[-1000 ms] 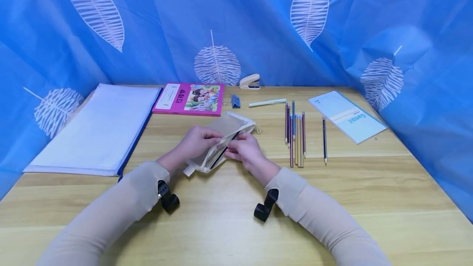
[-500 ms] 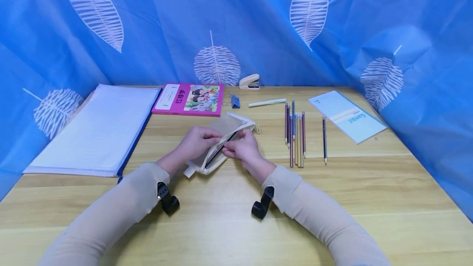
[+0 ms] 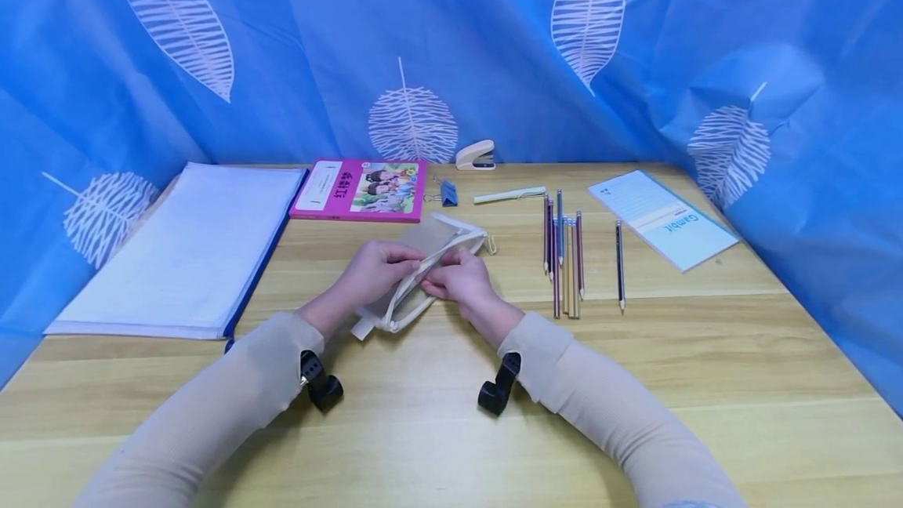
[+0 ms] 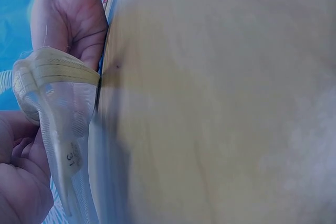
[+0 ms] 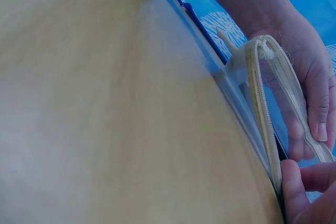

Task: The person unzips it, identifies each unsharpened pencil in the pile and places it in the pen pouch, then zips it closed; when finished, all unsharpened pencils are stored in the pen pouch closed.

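Note:
A pale mesh zip pouch (image 3: 416, 308) lies slanted in front of me, its zip (image 5: 262, 108) undone and its mouth spread. My left hand (image 3: 371, 277) pinches the far edge of the mouth between thumb and fingers. At the near edge, my right hand (image 3: 462, 282) has its fingers curled at the opening, reaching partly inside. By the right thumb, in the right wrist view, a dark slim stick like a pencil (image 5: 282, 151) shows between the zip edges; the rest is hidden. The left wrist view shows the pouch's mesh side (image 4: 73, 145) between both hands.
Several pencils (image 3: 564, 257) lie to the right, with one dark pencil (image 3: 620, 265) apart. Beyond are a notepad (image 3: 663, 219), a pale capped pen (image 3: 509, 195), a blue binder clip (image 3: 448, 193), a stapler (image 3: 476, 155) and a pink book (image 3: 360, 190). White papers (image 3: 183, 249) lie left.
The dark pencil at the pouch mouth has sunk inside, out of the head view. My right hand has shifted slightly left over the opening; the left hand has kept its place.

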The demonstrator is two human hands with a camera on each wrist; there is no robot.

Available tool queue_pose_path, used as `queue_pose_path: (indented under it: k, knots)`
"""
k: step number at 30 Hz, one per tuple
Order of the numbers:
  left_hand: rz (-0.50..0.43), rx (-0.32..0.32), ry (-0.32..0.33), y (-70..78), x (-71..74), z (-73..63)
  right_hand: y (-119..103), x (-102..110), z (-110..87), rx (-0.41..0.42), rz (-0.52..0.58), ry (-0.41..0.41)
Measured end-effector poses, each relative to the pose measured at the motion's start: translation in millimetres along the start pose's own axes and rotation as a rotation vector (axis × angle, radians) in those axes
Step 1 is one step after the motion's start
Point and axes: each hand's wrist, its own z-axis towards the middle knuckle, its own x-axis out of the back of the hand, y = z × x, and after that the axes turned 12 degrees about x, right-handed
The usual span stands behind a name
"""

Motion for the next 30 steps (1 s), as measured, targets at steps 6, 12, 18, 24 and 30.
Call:
queue_pose_path:
  k: [6, 12, 18, 24, 30]
  knots:
    - [-0.008, -0.003, 0.003, -1.9, -0.4, 0.7, 2, 3, -1.0, 0.013, -0.012, -0.048]
    - [-0.011, 0.015, -0.001, -2.8, 0.8, -0.8, 0, 9, -5.7, 0.014, -0.034, -0.078]
    - [-0.015, 0.042, -0.002, -6.2, 1.8, 0.1, -15, 26, -15.2, 0.056, -0.102, -0.183]
    - [-0.031, 0.057, -0.005, -8.4, 3.2, 2.8, -31, 59, -18.5, 0.112, -0.147, -0.247]
    - [-0.052, 0.071, -0.018, -9.4, 5.0, 3.3, -45, 99, -18.6, 0.156, -0.167, -0.265]
